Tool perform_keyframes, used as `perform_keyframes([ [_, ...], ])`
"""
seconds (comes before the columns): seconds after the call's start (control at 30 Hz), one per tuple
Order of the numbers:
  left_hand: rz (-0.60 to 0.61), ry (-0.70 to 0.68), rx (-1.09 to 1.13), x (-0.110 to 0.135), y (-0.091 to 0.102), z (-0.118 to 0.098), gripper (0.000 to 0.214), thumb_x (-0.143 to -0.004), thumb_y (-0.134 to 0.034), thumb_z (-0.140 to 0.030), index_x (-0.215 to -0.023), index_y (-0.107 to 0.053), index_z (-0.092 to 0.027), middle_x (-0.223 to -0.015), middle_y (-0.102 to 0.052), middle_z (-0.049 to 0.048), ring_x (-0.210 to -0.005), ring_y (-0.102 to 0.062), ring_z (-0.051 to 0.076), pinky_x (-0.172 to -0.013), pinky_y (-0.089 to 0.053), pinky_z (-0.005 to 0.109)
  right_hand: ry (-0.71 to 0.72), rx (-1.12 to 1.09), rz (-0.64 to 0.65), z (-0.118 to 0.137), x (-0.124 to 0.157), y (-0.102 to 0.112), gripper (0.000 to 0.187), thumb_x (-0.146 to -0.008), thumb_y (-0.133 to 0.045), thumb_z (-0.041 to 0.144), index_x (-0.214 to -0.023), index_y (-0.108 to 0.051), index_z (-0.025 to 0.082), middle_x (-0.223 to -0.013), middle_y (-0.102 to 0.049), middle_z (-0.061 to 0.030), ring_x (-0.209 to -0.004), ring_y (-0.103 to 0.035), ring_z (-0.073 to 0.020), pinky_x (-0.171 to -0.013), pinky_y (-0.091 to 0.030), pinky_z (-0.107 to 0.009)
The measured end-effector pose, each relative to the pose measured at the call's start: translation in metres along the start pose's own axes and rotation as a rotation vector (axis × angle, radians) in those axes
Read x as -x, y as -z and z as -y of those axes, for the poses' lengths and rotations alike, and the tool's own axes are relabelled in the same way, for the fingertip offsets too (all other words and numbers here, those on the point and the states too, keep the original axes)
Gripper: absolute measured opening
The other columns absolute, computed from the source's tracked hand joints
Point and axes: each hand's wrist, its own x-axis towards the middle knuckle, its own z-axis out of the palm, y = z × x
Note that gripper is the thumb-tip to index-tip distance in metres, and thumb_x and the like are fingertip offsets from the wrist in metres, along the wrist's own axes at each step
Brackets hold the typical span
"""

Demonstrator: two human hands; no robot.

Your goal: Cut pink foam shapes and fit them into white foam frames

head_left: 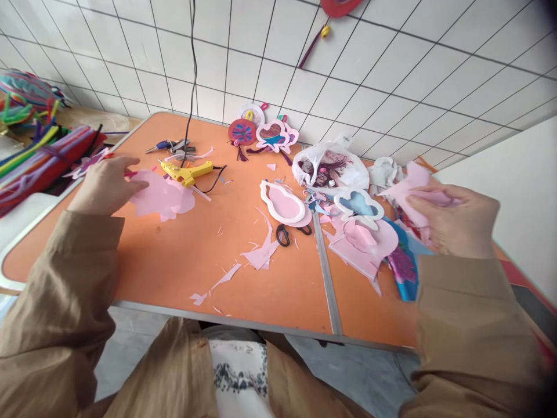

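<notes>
My left hand (105,186) is over the table's left side, thumb and fingers apart. By its fingertips lies a pink scalloped cutout (163,196), with a thin reddish-pink piece partly hidden near the thumb. Pinched in my right hand (456,217), a pink sheet scrap (413,188) is raised above the right side of the table. Below and left of that hand are more pink offcuts (354,249) and a white cloud-shaped frame (359,206). A white gourd-shaped frame with pink backing (285,206) lies mid-table, over black-handled scissors (283,235).
A yellow glue gun (187,172) rests near small tools (172,145). Finished tasselled ornaments (265,133) lean by the tiled wall. A white plastic bag (331,168) holds dark tassels. Colourful pipe cleaners (47,159) sit far left. Pink snippets (261,252) litter the orange table (174,261).
</notes>
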Motion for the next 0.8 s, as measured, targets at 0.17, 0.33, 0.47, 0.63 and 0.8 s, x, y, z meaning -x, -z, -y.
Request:
perform_keyframes([
  [0.17, 0.026, -0.007, 0.000, 0.000, -0.001, -0.001, 0.067, -0.087, -0.047, -0.044, -0.144, -0.058, -0.011, -0.141, -0.066, 0.0127, -0.121, -0.062, 0.027, -0.110, -0.043, 0.035, -0.068, -0.067, 0.008, 0.001, 0.012, 0.013, 0.020, -0.055, -0.084, 0.022, -0.073, -0.075, 0.023, -0.068, -0.065, -0.0020, -0.064, -0.060, -0.0196, -0.058, -0.050, -0.037],
  [0.33, 0.117, -0.064, -0.130, -0.007, -0.006, 0.003, 0.058, -0.088, -0.044, -0.041, -0.134, -0.065, -0.012, -0.126, -0.065, 0.0144, -0.114, -0.060, 0.030, -0.106, -0.046, 0.038, 0.116, 0.260, 0.786, 0.012, 0.037, -0.005, 0.030, -0.072, -0.076, 0.032, -0.101, -0.080, 0.023, -0.102, -0.079, -0.0087, -0.085, -0.071, -0.0253, -0.073, -0.059, -0.037],
  [0.47, 0.164, -0.123, -0.204, -0.017, -0.016, 0.013, 0.056, -0.090, -0.046, -0.041, -0.136, -0.063, -0.014, -0.125, -0.062, 0.0144, -0.118, -0.058, 0.030, -0.106, -0.045, 0.037, 0.077, 0.122, 0.947, 0.013, 0.034, -0.018, 0.043, -0.077, -0.075, 0.031, -0.119, -0.076, 0.022, -0.134, -0.073, -0.0142, -0.114, -0.074, -0.0306, -0.093, -0.062, -0.041],
  [0.63, 0.226, -0.146, -0.235, -0.023, -0.022, 0.021, 0.061, -0.091, -0.046, -0.042, -0.143, -0.058, -0.013, -0.132, -0.058, 0.0156, -0.124, -0.055, 0.030, -0.107, -0.043, 0.036, 0.139, 0.110, 0.702, 0.029, 0.024, -0.012, 0.031, -0.082, -0.074, 0.032, -0.108, -0.078, 0.017, -0.115, -0.080, -0.0153, -0.109, -0.076, -0.0324, -0.101, -0.061, -0.051],
  [0.8, 0.247, -0.208, -0.241, -0.027, -0.031, 0.026, 0.068, -0.083, -0.054, -0.044, -0.140, -0.062, -0.008, -0.127, -0.063, 0.0175, -0.119, -0.059, 0.032, -0.099, -0.046, 0.034, 0.638, -0.031, 0.967, 0.066, 0.080, -0.019, 0.029, -0.094, -0.064, 0.019, -0.118, -0.079, 0.025, -0.121, -0.080, -0.0079, -0.116, -0.075, -0.0257, -0.107, -0.060, -0.044],
])
